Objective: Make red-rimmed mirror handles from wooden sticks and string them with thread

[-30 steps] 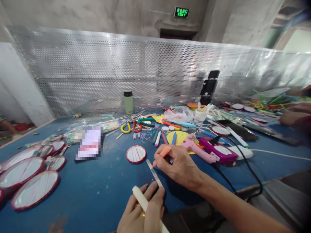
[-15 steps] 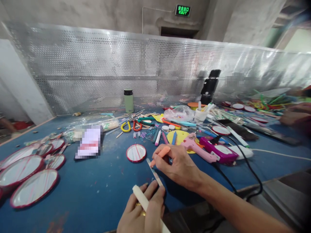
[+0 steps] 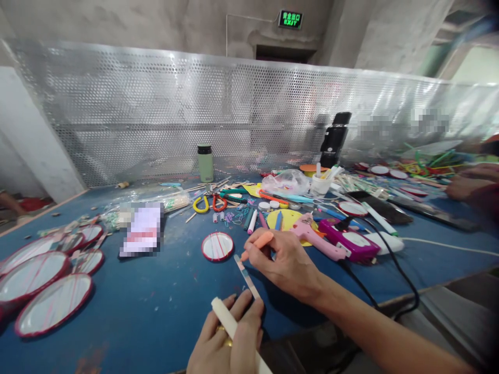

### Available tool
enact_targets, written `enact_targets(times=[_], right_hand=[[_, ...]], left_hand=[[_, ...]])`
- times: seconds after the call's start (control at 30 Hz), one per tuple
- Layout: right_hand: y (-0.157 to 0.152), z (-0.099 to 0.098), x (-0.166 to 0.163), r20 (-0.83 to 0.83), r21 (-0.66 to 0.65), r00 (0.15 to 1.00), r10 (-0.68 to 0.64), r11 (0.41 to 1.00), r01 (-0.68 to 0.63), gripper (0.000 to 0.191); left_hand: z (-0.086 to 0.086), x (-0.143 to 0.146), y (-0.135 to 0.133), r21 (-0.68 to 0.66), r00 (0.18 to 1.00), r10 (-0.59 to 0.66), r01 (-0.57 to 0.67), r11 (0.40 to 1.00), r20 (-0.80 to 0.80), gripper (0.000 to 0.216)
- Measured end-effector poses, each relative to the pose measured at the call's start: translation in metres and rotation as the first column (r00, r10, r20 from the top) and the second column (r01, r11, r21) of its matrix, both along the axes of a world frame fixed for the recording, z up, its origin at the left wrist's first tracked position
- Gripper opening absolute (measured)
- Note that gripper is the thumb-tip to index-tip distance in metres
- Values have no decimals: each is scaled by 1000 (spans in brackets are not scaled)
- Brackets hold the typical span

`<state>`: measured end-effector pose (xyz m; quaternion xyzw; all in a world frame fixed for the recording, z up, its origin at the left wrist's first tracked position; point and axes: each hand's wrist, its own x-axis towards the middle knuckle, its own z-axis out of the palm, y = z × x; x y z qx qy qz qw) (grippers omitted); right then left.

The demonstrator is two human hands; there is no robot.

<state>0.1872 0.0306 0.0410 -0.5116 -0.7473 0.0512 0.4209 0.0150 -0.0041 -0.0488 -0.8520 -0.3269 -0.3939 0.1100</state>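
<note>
The thin pale stick [image 3: 247,277], banded with greyish-blue, points lengthwise forward and slightly leftward, held by the left grip [image 3: 242,337], while the right grip [image 3: 288,265] holds an orange marker [image 3: 262,241].

A perforated metal screen [image 3: 156,104] stands before a grey wall [image 3: 156,23]

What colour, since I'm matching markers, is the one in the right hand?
The marker in the right hand is pale orange, seen best in the head view.
</note>
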Motion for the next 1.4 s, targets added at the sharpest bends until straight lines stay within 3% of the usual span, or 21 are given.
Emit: enact_targets(times=[0.4,0.9,1.23,1.4], right_hand=[[-1,2,0,5,-22,1000,-8,1000,8,21],[-3,1,2,-7,-7,1000,5,1000,-5,21],[-2,1,2,-20,2,1000,24,1000,-24,22],[-1,2,0,-16,-17,1000,12,1000,-12,21]], left_hand=[[-11,1,4,-16,999,-24,25,1000,45,38],[-8,0,4,20,1000,-14,14,1000,7,34],[-12,2,5,-4,999,-19,19,1000,32,47],[-9,2,3,-1,999,-7,7,1000,31,37]])
